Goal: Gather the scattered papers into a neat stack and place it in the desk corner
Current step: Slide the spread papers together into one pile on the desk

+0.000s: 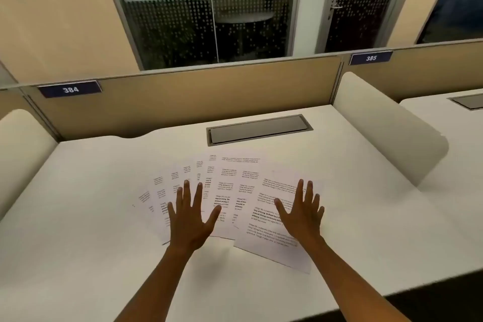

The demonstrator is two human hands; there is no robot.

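Several printed white papers [230,185] lie fanned out and overlapping in the middle of the white desk [91,230]. My left hand [189,214] is flat over the left part of the fan, fingers spread, holding nothing. My right hand [302,209] is spread the same way over the rightmost sheet [271,246], which lies tilted and nearest the front edge. Whether the palms touch the paper or hover just above it cannot be told.
A grey cable hatch [258,129] is set into the desk behind the papers. Rounded white dividers stand at the left [21,154] and right [386,123] sides. A tan back panel [183,102] labelled 384 closes the rear. A neighbouring desk [457,123] is to the right.
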